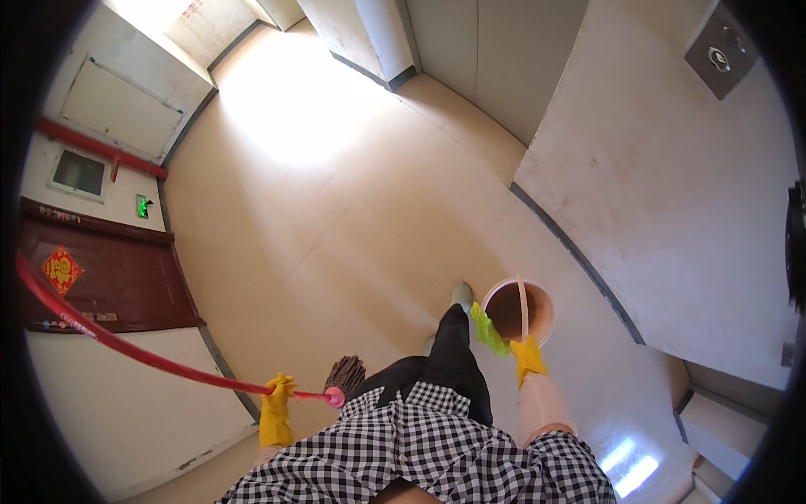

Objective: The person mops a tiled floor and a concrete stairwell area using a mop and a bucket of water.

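Observation:
My left hand, in a yellow rubber glove, is closed around the red pole of a mop near its head. The mop's pink collar and dark strands hang beside my left leg. In a yellow glove too, my right hand grips the pale handle of a bucket. Brownish liquid shows inside the bucket. A lime-green cloth or glove hangs over the bucket's left rim, close to my right hand. The bucket is beside my forward foot; whether it touches the floor I cannot tell.
Smooth beige floor runs along the corridor towards bright light. On the left are a dark red door, a red pipe and a wall panel. A pale wall with dark skirting and grey elevator-like doors stand on the right.

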Demonstrator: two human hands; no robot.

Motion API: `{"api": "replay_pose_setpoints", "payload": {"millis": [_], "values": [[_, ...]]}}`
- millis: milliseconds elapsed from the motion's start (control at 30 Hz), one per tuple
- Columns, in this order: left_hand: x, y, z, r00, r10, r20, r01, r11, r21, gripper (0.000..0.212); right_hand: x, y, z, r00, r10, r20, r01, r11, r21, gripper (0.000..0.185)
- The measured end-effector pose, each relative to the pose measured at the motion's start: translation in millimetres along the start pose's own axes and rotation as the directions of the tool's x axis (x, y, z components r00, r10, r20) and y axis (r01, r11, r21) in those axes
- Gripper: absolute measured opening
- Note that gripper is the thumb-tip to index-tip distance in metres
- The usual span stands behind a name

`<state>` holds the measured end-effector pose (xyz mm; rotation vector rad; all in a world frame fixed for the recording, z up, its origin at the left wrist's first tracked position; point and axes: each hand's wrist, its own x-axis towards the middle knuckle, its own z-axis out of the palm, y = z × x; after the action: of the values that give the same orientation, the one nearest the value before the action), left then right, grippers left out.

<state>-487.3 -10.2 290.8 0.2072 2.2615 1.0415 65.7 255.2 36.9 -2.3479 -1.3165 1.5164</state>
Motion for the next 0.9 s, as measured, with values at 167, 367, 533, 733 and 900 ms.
{"api": "replay_pose_setpoints", "payload": {"millis": [167,367,533,733,900], "values": [[38,39,2,0.994,-0.003,-0.105,-0.014,0.988,-0.157,0.035,19,-25,-1,0.989,0.145,0.012,-0.145,0.989,-0.039,0.059],[28,96,53,0.997,0.044,-0.057,-0.056,0.975,-0.217,0.037,48,-14,-8,0.999,0.043,-0.011,-0.042,0.998,0.046,0.068],[23,164,137,0.984,0.090,0.152,-0.075,0.992,-0.104,0.032,70,-27,-5,0.987,0.135,0.092,-0.128,0.989,-0.074,0.078],[37,225,239,0.930,0.154,0.333,-0.171,0.985,0.023,0.028,15,-49,19,0.884,-0.420,0.205,0.201,0.737,0.646,0.055],[66,295,324,0.793,0.108,0.599,-0.340,0.895,0.289,0.031,1,-145,-9,0.977,-0.198,0.074,0.166,0.935,0.314,0.052]]}}
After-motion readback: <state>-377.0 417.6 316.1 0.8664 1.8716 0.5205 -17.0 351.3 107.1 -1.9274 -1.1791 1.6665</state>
